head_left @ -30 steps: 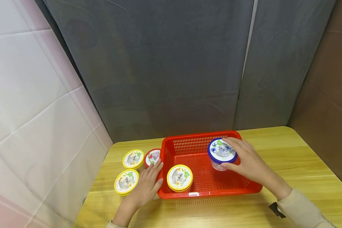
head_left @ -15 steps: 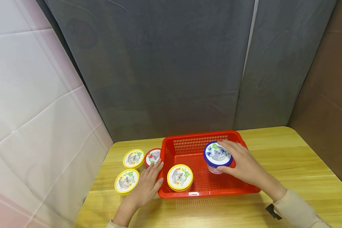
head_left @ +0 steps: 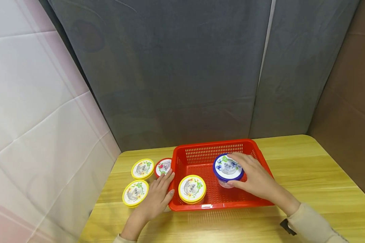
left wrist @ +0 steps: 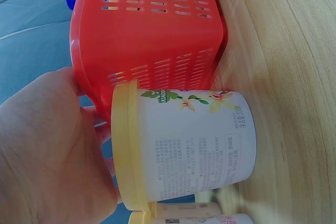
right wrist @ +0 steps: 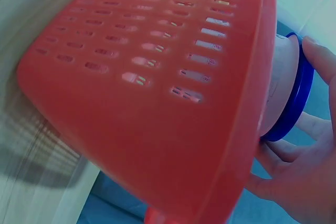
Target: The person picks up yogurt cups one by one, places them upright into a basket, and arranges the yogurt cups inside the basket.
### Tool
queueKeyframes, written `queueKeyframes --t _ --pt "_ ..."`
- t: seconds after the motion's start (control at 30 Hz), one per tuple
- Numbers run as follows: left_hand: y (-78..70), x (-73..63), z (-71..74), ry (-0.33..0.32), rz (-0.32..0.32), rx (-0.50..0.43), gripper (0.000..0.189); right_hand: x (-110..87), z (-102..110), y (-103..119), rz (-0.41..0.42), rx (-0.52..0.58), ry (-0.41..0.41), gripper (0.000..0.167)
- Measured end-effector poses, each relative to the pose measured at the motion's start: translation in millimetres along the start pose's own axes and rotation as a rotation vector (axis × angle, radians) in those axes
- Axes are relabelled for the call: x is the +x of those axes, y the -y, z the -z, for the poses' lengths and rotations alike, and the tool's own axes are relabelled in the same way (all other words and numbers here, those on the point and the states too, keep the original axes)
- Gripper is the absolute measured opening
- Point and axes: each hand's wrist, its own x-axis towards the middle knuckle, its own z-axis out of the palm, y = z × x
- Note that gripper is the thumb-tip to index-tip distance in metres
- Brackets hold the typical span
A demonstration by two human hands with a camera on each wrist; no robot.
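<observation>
My right hand pinches a blue-lidded tub with blueberries on its lid, thumb on the near side and fingers on the far side. The tub overlaps the right half of a red perforated basket; from the right wrist, its blue lid shows above the basket's rim. My left hand rests at the basket's left rim with fingers extended. Close beside that hand, in the left wrist view, a yellow-lidded tub stands against the basket. Another yellow-lidded tub sits inside the basket's near left corner.
Left of the basket are two yellow-lidded tubs and a red-lidded tub, partly covered by my left fingers. The wooden table ends at a grey curtain behind, with a white panel on the left.
My right hand has carried the blue-lidded tub left and a little nearer over the basket. The left hand and the other tubs stay where they were.
</observation>
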Motion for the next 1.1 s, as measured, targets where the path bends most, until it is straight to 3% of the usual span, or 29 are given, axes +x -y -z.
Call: queueKeyframes --t 1.1 --pt "0.5 0.0 -0.7 0.003 0.012 0.010 0.057 -5.1 -29 4 -0.027 0.063 0.071 0.081"
